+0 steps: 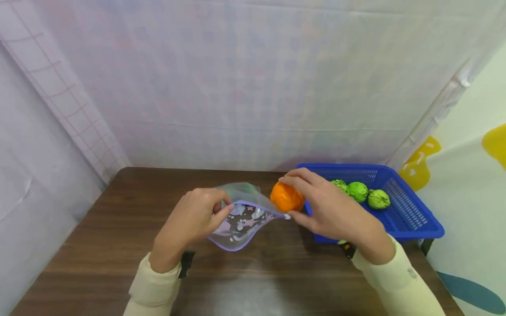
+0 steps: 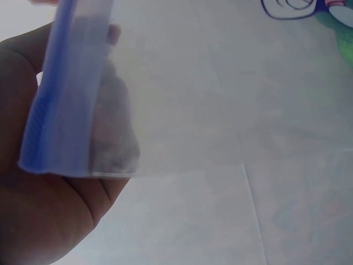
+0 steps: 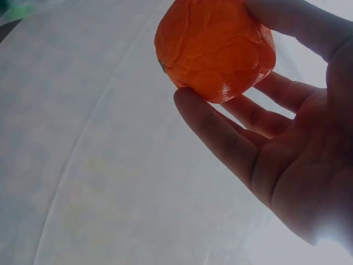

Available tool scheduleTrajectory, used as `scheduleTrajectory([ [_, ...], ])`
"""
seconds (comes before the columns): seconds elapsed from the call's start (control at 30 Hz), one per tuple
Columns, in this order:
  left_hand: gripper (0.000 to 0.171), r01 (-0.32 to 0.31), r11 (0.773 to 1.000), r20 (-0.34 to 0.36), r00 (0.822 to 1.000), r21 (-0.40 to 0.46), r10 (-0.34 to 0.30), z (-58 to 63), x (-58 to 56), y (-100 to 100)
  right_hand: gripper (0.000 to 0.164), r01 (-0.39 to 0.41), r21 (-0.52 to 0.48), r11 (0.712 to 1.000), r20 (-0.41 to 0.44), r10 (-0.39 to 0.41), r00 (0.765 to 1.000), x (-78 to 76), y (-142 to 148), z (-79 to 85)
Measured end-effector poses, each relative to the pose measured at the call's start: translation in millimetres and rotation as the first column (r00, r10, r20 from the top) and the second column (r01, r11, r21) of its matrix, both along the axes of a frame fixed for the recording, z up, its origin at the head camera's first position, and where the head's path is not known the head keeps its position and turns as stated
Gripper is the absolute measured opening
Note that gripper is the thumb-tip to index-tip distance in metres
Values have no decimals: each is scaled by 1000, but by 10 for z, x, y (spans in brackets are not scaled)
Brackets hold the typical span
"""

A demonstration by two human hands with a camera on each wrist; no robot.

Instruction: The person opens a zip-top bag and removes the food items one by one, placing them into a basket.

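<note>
My left hand (image 1: 197, 215) pinches the rim of a clear zip bag (image 1: 237, 239) with a purple zip edge and printed shapes. The bag's mouth gapes toward me, above the table. In the left wrist view the blue-purple zip strip (image 2: 47, 110) crosses the palm, and fingers show through the plastic. An orange mandarin (image 1: 286, 197) with wrinkled skin is held between the thumb and fingers of my right hand (image 1: 332, 210), right beside the bag's right corner. The right wrist view shows the mandarin (image 3: 215, 49) at the fingertips, thumb on one side and fingers on the other.
A blue plastic basket (image 1: 419, 235) with slotted walls stands at the table's right side, under and behind my right hand. Several green crumpled balls (image 1: 357, 192) lie in it. The brown wooden table (image 1: 118, 245) ends against a pale cloth wall (image 1: 237, 87).
</note>
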State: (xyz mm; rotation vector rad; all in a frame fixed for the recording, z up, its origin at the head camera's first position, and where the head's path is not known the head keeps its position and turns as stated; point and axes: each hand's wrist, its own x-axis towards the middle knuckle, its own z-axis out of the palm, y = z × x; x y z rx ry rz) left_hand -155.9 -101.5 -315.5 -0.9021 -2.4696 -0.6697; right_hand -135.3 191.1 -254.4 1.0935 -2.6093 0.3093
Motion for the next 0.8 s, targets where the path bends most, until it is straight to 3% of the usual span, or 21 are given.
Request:
scheduleTrajectory([
  [0.27, 8, 8, 1000, 18, 1000, -3, -8, 4, -4, 32, 60, 108, 41, 993, -5, -108, 994, -197, 248, 24],
  [0.43, 8, 5, 1000, 22, 1000, -5, -5, -4, 11, 42, 57, 152, 117, 981, 48, -158, 986, -307, 419, -12],
  [0.8, 8, -6, 1000, 35, 999, -15, 6, 2, 22, 26, 75, 244, 273, 930, 185, -300, 936, -499, 768, -65],
])
